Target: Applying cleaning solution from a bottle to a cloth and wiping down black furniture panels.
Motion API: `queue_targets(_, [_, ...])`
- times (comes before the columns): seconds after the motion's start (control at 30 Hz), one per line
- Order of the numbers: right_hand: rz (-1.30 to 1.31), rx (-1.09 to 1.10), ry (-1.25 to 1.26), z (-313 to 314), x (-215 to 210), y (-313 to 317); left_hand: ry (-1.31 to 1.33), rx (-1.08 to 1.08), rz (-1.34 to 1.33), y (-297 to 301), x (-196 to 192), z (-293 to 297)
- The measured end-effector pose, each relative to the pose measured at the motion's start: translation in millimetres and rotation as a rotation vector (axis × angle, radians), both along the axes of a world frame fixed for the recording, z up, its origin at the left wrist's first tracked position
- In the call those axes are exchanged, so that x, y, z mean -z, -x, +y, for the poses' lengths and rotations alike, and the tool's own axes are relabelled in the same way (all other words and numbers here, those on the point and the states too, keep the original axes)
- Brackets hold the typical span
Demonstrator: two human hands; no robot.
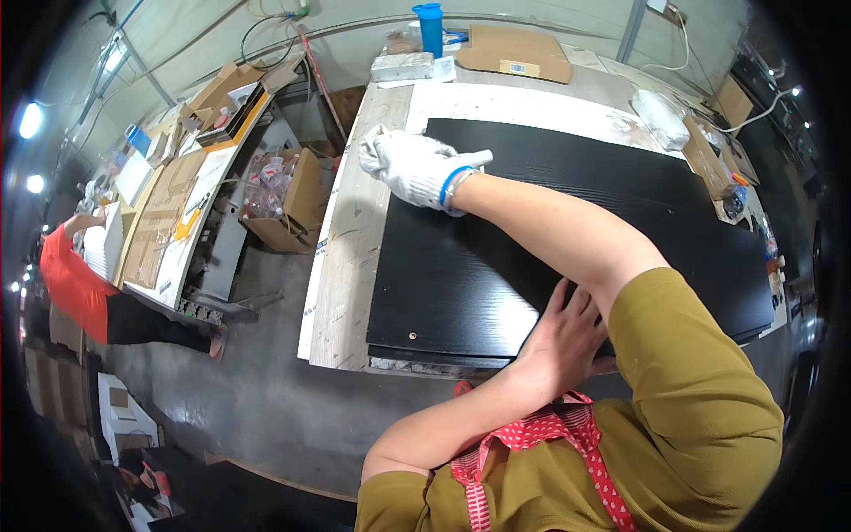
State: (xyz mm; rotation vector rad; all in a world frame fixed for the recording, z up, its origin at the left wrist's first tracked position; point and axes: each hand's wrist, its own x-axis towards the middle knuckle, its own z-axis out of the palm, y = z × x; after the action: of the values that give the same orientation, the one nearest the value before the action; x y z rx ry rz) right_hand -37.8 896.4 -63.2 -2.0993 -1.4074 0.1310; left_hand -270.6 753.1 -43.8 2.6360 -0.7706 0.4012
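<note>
Worktable, broad, topped with pale grey-and-white boards (341, 293); bears all items below. Dark printed marks (321, 250) run along its left border, too small to read.

Panel, black, flat, wood-grained, glossy (443, 266); lies across the middle of the worktable, its near edge toward the person, under both hands' reach. A further dark edge shows beneath it at the near left.

Cardboard box, brown, flat (514, 49); at the far edge, beyond the panel. Carries a pale rectangular label with a barcode (517, 68).

Right hand, in a white knit glove with a blue cuff band (417, 168); over the panel's far left part, reaching past its left edge. Thumb points right, other fingers bunched; cannot tell whether they pinch anything or touch the panel.

Left hand, bare (563, 341); at the panel's near edge, beneath the right arm, palm down, fingers extended and slightly spread.

Bottle, blue, upright, lidded (430, 31); left of the cardboard box.

Spot, small, pale, round (413, 336); in the panel's near left corner.
</note>
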Motion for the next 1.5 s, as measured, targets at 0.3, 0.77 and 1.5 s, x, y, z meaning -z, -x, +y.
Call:
queue_targets(0.3, [-0.106, 0.689, 0.196, -350.2, -73.3, 15.7, 0.058, 0.018, -0.026, -1.0, -10.2, 1.2])
queue_targets(0.77, [-0.263, 0.072, 0.277, -47.9, -45.3, 40.6, 0.127, 0.167, 0.024, -3.6, -13.7, -4.3])
queue_targets(1.5, [-0.033, -0.391, 0.078, -55.3, -52.4, 107.7, 0.144, 0.097, -0.023, -1.6, -6.7, -4.3])
